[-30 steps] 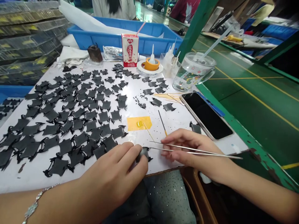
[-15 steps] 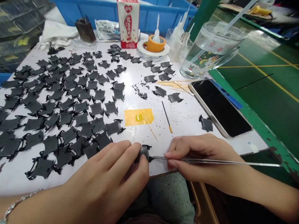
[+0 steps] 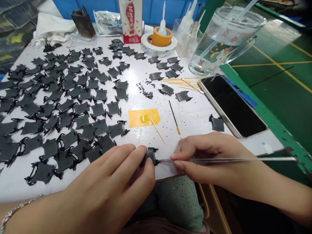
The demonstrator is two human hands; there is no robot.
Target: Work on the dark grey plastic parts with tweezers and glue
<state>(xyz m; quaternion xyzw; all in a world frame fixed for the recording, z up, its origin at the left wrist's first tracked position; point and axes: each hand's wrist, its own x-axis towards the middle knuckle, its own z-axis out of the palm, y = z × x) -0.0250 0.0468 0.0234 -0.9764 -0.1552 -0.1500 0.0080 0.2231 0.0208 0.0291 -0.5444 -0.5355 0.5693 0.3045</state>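
Observation:
Near the front edge of the white work surface, my left hand [image 3: 117,182] is closed on a small black plastic part [image 3: 151,155], pinched between thumb and fingers; much of the part is hidden. Between the thumb and index finger of my right hand [image 3: 200,156] are metal tweezers [image 3: 243,159]. Their tips meet the lower right corner of the held part; whether they grip anything there I cannot tell. Ahead of my hands lies a piece of yellow tape [image 3: 135,119] with a yellowish drop on it. A toothpick [image 3: 158,132] rests with one end at the drop.
Many similar black parts [image 3: 65,120] cover the left side. Tiny black bits [image 3: 147,94] lie mid-table, near a dark thin stick [image 3: 174,117]. To the right are a phone [image 3: 234,107], wooden sticks [image 3: 175,81] and a glass mug [image 3: 207,48]. Tape rolls [image 3: 159,44] and a carton [image 3: 131,22] stand behind.
The view has shifted slightly. My left hand still pinches the black part, and the tweezers in my right hand stay at its corner, their rear end tilted a little higher.

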